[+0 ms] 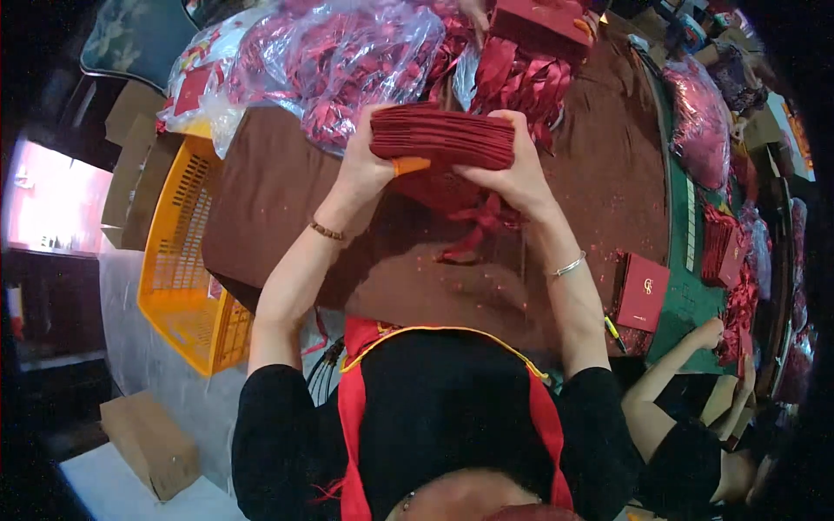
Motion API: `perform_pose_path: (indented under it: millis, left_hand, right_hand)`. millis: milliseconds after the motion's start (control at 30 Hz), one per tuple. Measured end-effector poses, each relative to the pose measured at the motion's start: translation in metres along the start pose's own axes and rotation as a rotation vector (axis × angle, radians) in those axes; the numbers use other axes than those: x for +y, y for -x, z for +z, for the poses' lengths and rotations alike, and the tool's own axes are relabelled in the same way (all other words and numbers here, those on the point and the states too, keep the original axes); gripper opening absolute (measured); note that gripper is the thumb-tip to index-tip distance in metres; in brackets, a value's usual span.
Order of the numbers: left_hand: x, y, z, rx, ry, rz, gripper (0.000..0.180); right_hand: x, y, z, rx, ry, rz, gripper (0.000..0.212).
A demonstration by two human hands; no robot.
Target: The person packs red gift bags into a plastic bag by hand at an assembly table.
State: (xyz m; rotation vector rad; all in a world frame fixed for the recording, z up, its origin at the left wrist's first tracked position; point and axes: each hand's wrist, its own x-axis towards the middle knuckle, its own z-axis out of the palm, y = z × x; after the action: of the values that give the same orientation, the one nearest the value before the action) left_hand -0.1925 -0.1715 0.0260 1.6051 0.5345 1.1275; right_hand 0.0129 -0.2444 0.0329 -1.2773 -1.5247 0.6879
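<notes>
Between my two hands I grip a thick stack of dark red card folders or bags, lifted over the brown-covered table. My left hand clasps its left end, with an orange covering on the thumb. At the right end my right hand is closed around it, thumb underneath. Red ribbons dangle below the stack. Behind it lie a clear plastic bag full of red ribbon pieces and a heap of loose red ribbons. The fingers behind the stack are partly hidden.
A yellow plastic crate stands left of the table, near cardboard boxes. A red box sits at the back. To the right are red folders, a yellow marker and a co-worker's hand at a green table.
</notes>
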Motion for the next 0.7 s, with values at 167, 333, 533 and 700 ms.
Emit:
perform_pose_path:
  millis: [167,333,533,700]
  left_hand:
    - [-0.035,0.01,0.019,-0.119,0.037,-0.119,0.084]
    - [-0.017,0.015,-0.011,-0.318,0.096,-0.109,0.112]
    - [0.042,-0.045,0.018,-0.359,-0.732,-0.03,0.051]
    - [0.043,-0.043,0.026,-0.796,-1.121,0.292,0.094]
  right_hand:
    - [0.054,0.019,-0.007,-0.126,-0.117,-0.011,0.081]
    - [0.037,0.029,-0.009,-0.207,-0.169,0.171,0.07]
    - [0.017,0.024,-0.017,-0.205,-0.09,0.176,0.079]
    - [0.039,0.014,-0.012,-0.166,-0.09,0.055,0.091]
